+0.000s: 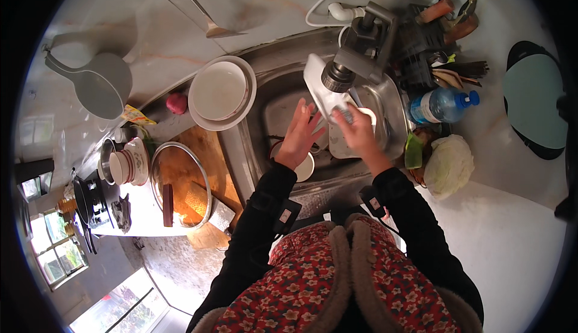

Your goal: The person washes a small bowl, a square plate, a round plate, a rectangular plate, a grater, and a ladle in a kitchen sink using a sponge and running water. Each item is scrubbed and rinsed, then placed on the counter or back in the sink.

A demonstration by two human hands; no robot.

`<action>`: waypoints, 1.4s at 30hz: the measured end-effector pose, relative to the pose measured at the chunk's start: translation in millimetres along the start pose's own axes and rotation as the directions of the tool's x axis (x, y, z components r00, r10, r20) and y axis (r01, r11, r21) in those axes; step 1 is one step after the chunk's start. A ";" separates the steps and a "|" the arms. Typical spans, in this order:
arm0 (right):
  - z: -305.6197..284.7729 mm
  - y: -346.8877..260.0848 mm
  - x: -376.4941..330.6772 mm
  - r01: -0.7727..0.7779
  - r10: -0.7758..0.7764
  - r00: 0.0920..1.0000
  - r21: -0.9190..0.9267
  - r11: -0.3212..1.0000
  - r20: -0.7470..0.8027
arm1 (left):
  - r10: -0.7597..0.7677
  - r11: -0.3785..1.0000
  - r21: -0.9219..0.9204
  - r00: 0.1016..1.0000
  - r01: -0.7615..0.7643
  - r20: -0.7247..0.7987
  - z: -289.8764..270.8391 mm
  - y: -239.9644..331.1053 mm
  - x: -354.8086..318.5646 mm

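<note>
My left hand (pixel 297 138) is over the left part of the metal sink (pixel 265 101), its fingers spread and nothing in them. My right hand (pixel 360 135) is closed on a small grey scouring pad (pixel 344 114), slightly blurred. Just beyond its fingertips a white rectangular dish (pixel 318 79) tilts beneath the faucet (pixel 338 75); whether the pad touches it I cannot tell. In the basin below lie a white bowl (pixel 304 167), partly behind my left hand, and another white container (pixel 340 145), partly covered by my right hand.
Stacked white bowls (pixel 220 90) stand at the sink's left rim. Farther left, a glass lid (pixel 180 158) rests on a wooden cutting board (pixel 211 152). On the right are a blue-capped bottle (pixel 442 104), a cabbage (pixel 449 166) and a dark knife rack (pixel 418 47).
</note>
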State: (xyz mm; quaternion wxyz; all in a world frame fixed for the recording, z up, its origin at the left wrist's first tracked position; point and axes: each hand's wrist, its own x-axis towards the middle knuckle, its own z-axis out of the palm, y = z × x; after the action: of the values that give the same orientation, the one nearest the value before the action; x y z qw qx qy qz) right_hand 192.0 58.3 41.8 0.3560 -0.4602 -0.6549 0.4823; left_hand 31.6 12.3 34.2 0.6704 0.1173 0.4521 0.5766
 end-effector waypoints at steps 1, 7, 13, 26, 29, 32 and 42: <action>1.3 0.5 -4.5 0.117 -0.109 0.992 -0.114 0.987 0.069 | -0.009 1.000 0.009 0.998 0.008 0.064 3.4 4.1 1.9; 20.4 5.5 -27.1 0.468 -0.419 0.884 -0.403 0.786 0.210 | -0.180 0.980 -0.085 0.983 0.181 0.020 -0.8 5.2 -1.3; -7.1 17.7 -41.7 0.534 -0.346 0.833 -0.465 0.706 0.432 | -0.088 0.990 -0.115 0.995 0.081 -0.053 -21.5 -7.7 -4.2; -27.0 80.9 8.3 0.009 -0.029 0.985 -0.118 0.993 -0.167 | -0.126 0.968 0.217 0.992 0.124 -0.009 -30.5 6.5 -8.2; -18.3 86.6 -1.4 -0.411 0.454 0.879 0.255 0.875 -0.145 | -0.144 0.970 0.202 0.989 0.134 0.039 -29.3 6.6 -8.2; 8.0 83.8 -15.4 -0.390 0.577 0.786 0.547 0.741 -0.222 | -0.039 0.998 0.043 0.998 0.037 0.040 -17.3 -12.5 -13.1; 12.0 96.8 -20.8 -0.511 0.521 0.787 0.123 0.851 -0.330 | -0.016 0.949 0.315 1.000 0.011 0.014 -32.0 -44.2 -29.0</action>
State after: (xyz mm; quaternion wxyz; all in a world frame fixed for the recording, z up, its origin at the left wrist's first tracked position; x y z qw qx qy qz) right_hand 212.9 45.7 -54.9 0.3278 -0.6949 -0.4234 0.4800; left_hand 39.5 -38.4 -0.2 0.6508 0.2244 0.5336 0.4914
